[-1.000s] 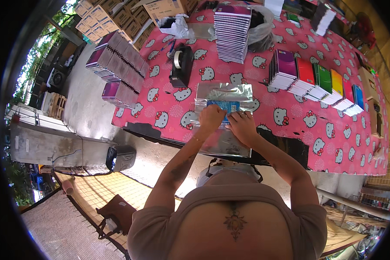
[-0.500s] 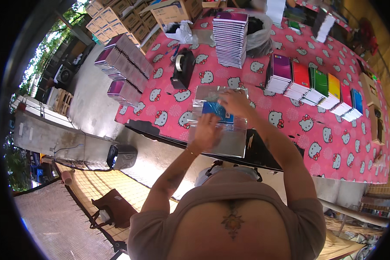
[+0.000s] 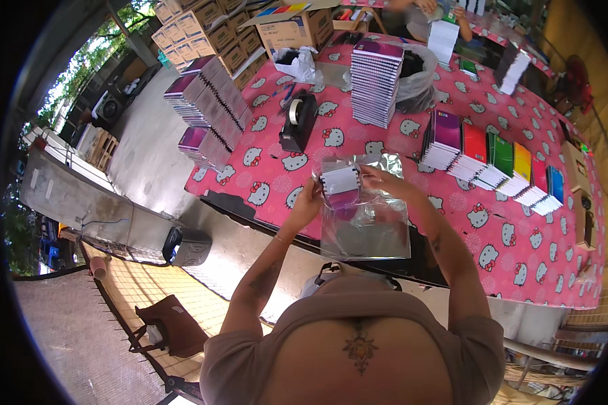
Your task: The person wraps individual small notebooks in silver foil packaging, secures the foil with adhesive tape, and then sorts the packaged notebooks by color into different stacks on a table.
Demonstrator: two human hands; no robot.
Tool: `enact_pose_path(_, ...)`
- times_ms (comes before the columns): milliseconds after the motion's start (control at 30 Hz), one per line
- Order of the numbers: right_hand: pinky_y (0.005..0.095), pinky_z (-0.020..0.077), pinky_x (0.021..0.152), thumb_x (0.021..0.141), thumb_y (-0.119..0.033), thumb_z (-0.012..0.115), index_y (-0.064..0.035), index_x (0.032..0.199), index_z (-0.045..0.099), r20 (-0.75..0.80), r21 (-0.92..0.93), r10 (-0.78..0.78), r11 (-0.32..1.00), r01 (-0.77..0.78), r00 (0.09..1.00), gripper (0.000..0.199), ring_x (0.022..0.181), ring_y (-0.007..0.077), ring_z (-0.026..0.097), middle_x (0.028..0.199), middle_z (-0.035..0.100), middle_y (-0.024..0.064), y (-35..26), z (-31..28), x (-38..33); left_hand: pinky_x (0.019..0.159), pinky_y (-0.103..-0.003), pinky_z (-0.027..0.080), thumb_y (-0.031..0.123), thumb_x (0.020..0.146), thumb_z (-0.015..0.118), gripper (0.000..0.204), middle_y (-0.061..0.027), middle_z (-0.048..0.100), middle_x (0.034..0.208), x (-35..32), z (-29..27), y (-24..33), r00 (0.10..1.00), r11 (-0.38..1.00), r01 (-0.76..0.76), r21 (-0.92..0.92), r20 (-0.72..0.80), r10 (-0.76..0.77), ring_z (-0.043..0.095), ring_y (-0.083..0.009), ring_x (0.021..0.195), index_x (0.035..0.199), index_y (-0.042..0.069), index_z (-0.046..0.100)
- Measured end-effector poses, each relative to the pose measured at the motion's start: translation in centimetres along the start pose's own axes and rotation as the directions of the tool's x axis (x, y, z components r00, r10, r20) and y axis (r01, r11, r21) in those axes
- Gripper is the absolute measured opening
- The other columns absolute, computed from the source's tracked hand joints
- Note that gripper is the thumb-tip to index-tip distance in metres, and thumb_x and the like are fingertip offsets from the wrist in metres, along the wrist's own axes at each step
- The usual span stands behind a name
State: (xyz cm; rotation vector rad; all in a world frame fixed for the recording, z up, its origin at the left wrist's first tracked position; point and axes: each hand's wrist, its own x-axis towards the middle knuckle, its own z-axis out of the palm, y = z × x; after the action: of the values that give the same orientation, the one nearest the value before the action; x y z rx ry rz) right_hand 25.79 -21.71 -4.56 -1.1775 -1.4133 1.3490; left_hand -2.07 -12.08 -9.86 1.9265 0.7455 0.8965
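Clear bag [image 3: 365, 223] gripped by left hand [image 3: 311, 198] at worktop [image 3: 520, 250] near edge; spiral notebook [image 3: 341, 183] clamped by right hand [image 3: 378, 181]; bag overhangs edge.

A second ago both hands were pressed down side by side on a blue-covered notebook lying on the stack of clear plastic sleeves at the near edge of the worktop. Half a second ago the left hand had drawn back toward the edge while the right reached farther in over the blue cover. Now both hands are raised off the stack: the left hand [image 3: 309, 202] and the right hand [image 3: 384, 182] hold up a small spiral-bound notebook [image 3: 340, 185], its white cover showing, with its lower part inside a clear plastic sleeve [image 3: 365, 219] that hangs down over the near edge. The blue cover is no longer visible.
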Motion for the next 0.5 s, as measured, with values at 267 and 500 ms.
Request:
enact_pose_path(267, 0.0738, 0.0205, 0.109, 0.068, -0.053, 0.081, -0.0185, 0.157, 0.027, -0.189, -0.907, 0.114, 0.360, -0.218, 0.975, 0.109, 0.149, 0.0432, 0.018, 0.162, 0.020, 0.0196, 5.1, -1.0, -5.6, 0.098, -0.036, 0.049, 0.003, 0.074, 0.083, 0.072, -0.0089, 0.058, 0.124, 4.0, 0.8, 6.3, 0.978, 0.990, 0.044, -0.138, 0.210, -0.014, 0.057, -0.0196, 0.117, 0.134, 0.003, 0.043)
enact_pose_path(500, 0.0422, 0.0297, 0.117, 0.075, -0.032, 0.086, -0.0100, 0.156, 0.026, -0.148, -0.311, -0.130, 0.947, 0.078, 0.980, 0.103, 0.146, 0.0280, 0.032, 0.160, 0.029, 0.0166, -4.7, 1.4, -4.2, 0.099, -0.037, 0.049, 0.007, 0.072, 0.086, 0.084, -0.0083, 0.056, 0.128, 2.9, -0.5, 5.2, 0.918, 0.984, 0.151, -0.089, 0.382, -0.106, 0.055, -0.0218, 0.120, 0.140, 0.003, 0.036)
